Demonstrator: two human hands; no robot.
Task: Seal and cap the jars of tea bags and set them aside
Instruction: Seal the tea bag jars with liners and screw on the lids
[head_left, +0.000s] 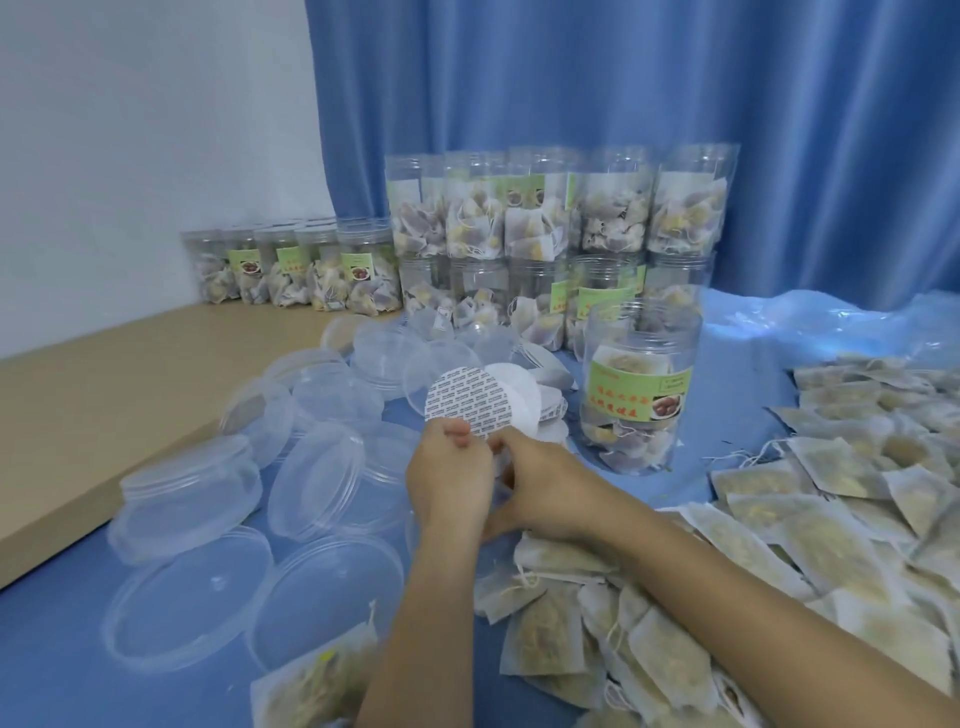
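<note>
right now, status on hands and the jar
Left hand and right hand both pinching seal disc. Jar open, unsealed. Clear lids piled left, nothing blocking.

Bright even light, soft shadows, slight blur overall, wide-angle bending at edges, glare on blue plastic sheet (831, 332) top right

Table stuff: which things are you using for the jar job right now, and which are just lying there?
For the job:
- round seal, pinched by left hand and right hand
- open jar of tea bags
- clear lids
- stack of seals

Just lying about:
- loose tea bags
- finished jars stacked at the back
- blue curtain
</note>
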